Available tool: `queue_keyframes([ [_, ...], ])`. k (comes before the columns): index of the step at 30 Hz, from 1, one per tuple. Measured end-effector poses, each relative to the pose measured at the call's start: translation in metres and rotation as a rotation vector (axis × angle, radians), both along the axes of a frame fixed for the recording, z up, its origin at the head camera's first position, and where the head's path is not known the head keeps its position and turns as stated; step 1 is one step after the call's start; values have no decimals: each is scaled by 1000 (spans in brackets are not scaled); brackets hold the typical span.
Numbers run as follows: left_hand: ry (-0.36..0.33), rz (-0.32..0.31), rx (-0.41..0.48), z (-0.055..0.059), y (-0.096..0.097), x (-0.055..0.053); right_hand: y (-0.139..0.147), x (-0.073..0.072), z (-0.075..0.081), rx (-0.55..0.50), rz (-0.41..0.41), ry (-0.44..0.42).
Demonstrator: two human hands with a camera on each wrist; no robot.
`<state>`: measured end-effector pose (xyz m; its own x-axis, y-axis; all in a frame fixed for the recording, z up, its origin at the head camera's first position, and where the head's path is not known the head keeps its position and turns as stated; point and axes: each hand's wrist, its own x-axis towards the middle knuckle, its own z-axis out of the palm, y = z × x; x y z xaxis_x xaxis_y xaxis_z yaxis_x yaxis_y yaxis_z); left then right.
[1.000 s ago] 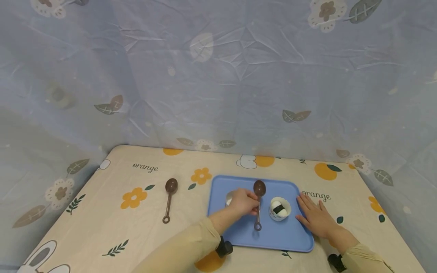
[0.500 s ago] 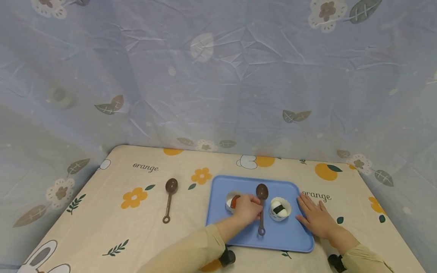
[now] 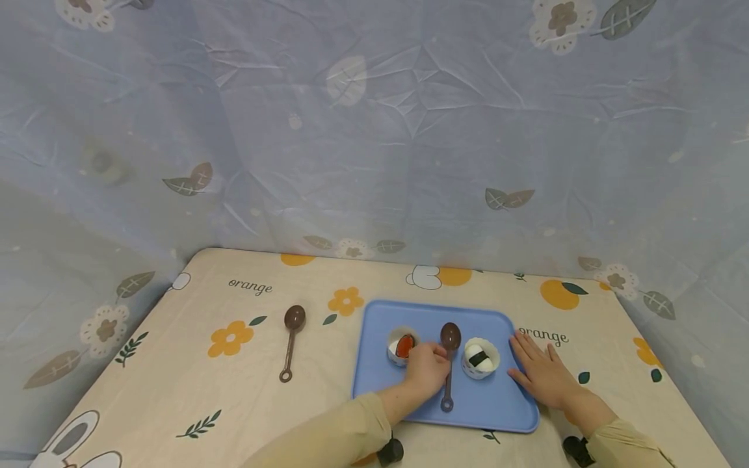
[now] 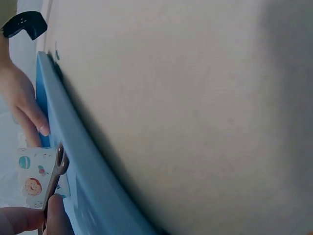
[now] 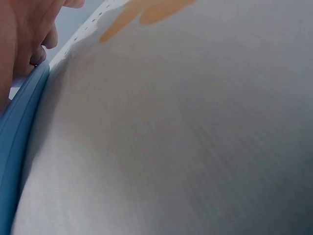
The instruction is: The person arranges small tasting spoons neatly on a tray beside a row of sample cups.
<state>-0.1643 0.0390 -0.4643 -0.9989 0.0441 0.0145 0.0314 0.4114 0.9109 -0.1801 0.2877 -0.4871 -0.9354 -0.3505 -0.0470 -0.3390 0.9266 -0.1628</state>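
My left hand [image 3: 426, 374] pinches the handle of a brown spoon [image 3: 450, 336] between thumb and finger, over the blue tray [image 3: 386, 393]. In the left wrist view the spoon's ring end [image 4: 60, 161] points away from the fingertips, in front of a patterned paper cup [image 4: 36, 178]. On the tray, left of the spoon, stands a small cup [image 3: 396, 355] with a red-topped sushi piece [image 3: 405, 345]. To its right, another cup [image 3: 478, 372] holds a white rice ball with a black band [image 3: 480, 357]. My right hand [image 3: 547, 378] rests with straight fingers on the tray's right rim.
A second brown spoon [image 3: 291, 338] lies on the patterned tablecloth [image 3: 246, 403], left of the tray. A bluish curtain [image 3: 374, 149] hangs behind the table. Dark wrist-worn devices [image 3: 576, 450] sit at both sleeves.
My left hand has moved the spoon toward the near edge of the tray and slightly right, uncovering the red-topped sushi in the left cup. The right hand stays put.
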Motion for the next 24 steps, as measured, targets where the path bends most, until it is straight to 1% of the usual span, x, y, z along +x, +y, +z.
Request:
queue_keyframes([
  [5,26,-3,-41,-2,-1,1,0,0,0,4,3,0],
  [12,16,-3,-68,-4,0,1,1,-1,-1,12,1,-5],
  [19,-26,-20,-37,-5,-1,1,0,-1,0,12,-5,-4],
  [22,-35,-22,-33,-6,-1,0,-1,0,1,11,-6,-5],
  [24,-29,-19,-33,-6,-2,0,-1,0,1,9,-4,-5],
])
